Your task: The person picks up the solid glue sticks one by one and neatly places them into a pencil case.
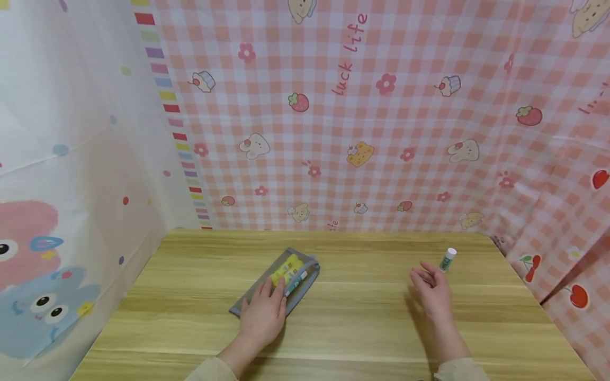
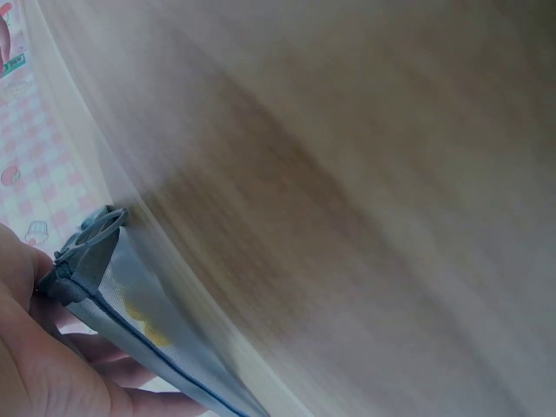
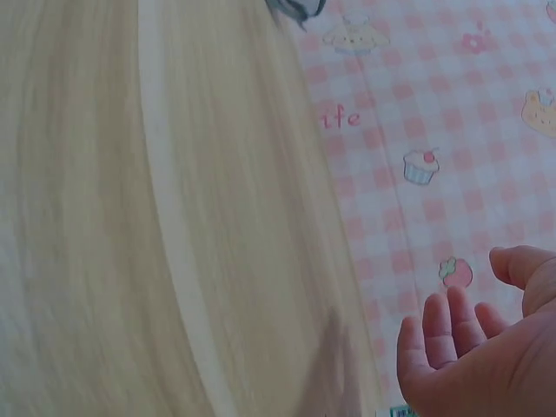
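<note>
A grey mesh zip pouch (image 1: 254, 296) lies slanted on the table, with yellow items (image 1: 287, 269) and a white-and-green glue stick (image 1: 296, 283) showing inside. My left hand (image 1: 263, 316) rests on its near part, fingers extended over the mesh. In the left wrist view, the thumb is close by the zip end of the pouch (image 2: 161, 295). Farther right, a second glue stick (image 1: 448, 260) with a white cap stands upright. Just left of it, my right hand (image 1: 434, 296) hovers with loosely bent fingers and holds nothing. In the right wrist view, only a sliver of that glue stick (image 3: 402, 411) shows below the fingers.
The wood-grain table (image 1: 352, 328) ends at the back against a pink checked curtain (image 1: 333, 180). A white curtain (image 1: 128, 174) with cartoon figures hangs along the left. More printed cloth (image 1: 567, 264) drops past the table's right edge.
</note>
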{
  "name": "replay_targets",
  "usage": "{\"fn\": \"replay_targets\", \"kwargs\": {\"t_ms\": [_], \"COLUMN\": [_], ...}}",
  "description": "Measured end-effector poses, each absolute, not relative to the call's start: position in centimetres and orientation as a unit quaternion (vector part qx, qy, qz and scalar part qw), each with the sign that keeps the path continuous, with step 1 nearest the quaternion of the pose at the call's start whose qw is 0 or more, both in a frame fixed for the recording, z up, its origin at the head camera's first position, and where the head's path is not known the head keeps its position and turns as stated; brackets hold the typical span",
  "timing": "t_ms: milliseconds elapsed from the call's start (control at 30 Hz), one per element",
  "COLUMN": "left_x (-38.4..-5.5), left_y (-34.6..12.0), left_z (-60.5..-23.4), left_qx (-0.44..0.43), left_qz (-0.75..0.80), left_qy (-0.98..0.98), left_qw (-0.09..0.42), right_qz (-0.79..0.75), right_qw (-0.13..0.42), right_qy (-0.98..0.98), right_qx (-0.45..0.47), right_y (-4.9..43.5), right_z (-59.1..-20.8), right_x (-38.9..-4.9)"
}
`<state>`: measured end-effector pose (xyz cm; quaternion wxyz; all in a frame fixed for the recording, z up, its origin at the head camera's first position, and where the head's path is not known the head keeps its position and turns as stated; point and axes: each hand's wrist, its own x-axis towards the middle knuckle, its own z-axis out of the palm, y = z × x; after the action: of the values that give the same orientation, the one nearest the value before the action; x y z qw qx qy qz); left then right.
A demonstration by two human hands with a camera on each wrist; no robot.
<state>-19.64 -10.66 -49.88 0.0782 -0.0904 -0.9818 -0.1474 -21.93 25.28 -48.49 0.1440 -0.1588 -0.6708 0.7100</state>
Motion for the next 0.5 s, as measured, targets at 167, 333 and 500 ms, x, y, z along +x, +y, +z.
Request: {"fn": "replay_targets", "kwargs": {"t_ms": [167,333,500], "left_x": [-19.6,-19.7,-19.8], "left_y": [-10.6,-10.6,-10.6], "left_z": [-49.8,-49.7,-49.8], "left_qx": [-0.088,-0.086,-0.085], "left_qz": [-0.149,-0.149,-0.151], "left_qy": [-0.982,-0.982,-0.982], "left_qw": [0.076,0.075,0.079], "right_qz": [0.674,0.666,0.668], "right_qw": [0.184,0.213,0.253], "right_qy": [-0.696,-0.693,-0.674], "right_qx": [-0.166,-0.176,-0.189], "right_y": [26.3,27.2,28.1], "right_z": [-48.7,-48.9,-49.1], "right_x": [-22.1,-22.1,-22.4]}}
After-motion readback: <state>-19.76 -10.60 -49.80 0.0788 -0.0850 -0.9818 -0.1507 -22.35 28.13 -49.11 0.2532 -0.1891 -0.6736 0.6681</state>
